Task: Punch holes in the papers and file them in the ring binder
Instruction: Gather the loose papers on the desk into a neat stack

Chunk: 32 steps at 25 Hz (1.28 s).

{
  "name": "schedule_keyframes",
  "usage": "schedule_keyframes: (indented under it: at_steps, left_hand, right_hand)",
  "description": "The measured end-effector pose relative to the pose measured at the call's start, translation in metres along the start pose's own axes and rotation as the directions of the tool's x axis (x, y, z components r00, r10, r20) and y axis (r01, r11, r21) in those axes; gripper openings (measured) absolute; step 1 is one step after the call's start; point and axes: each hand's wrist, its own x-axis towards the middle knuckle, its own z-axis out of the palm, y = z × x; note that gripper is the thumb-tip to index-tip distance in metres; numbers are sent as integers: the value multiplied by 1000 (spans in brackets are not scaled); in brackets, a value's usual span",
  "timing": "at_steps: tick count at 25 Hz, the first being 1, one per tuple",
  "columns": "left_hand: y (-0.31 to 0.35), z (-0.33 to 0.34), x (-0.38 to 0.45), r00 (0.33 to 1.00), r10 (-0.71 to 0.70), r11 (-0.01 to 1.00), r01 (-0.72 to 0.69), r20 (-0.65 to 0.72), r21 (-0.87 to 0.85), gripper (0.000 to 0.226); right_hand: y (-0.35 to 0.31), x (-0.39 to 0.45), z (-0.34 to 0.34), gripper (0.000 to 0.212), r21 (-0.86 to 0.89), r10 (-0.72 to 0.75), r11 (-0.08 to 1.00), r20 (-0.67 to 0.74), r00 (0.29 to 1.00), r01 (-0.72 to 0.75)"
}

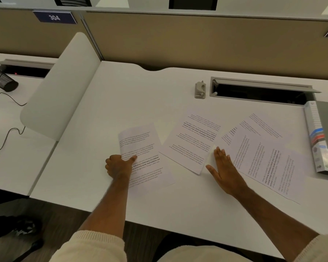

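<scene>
Several printed sheets lie spread on the white desk (121, 110). My left hand (119, 166) pinches the left edge of the leftmost sheet (140, 146), thumb on top, and that edge curls upward. My right hand (223, 171) lies flat with straight fingers, its fingertips on the near corner of the middle sheet (191, 140). More sheets (263, 154) overlap to the right. A grey hole punch (200, 90) stands at the back of the desk. The grey ring binder (324, 137) lies closed at the right edge.
An open cable tray (259, 93) is sunk in the desk behind the papers, beside the punch. A white divider panel (61, 87) rises on the left. Beyond it, a mesh pen cup (2, 80) lies tipped and a cable (8, 129) trails.
</scene>
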Motion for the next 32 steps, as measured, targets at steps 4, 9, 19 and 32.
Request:
schedule_keyframes:
  at_steps: [4, 9, 19, 32]
  left_hand:
    - [3, -6, 1, 998, -26, 1000, 26, 49, -5, 65]
    - [0, -16, 1, 996, -24, 985, 37, 80, -170, 47]
    - [47, -79, -13, 965, 262, 936, -262, -31, -235, 16]
    - [149, -55, -88, 840, 506, 703, -270, 196, -658, 34]
  right_hand:
    - [-9, 2, -1, 98, 4, -2, 1000, -3, 1000, 2]
    - [-17, 4, -3, 97, 16, -1, 1000, -12, 1000, 1]
    - [-31, 3, -8, 85, 71, -10, 997, -49, 999, 14]
    - [-42, 1, -56, 72, 590, 197, 802, -110, 974, -95]
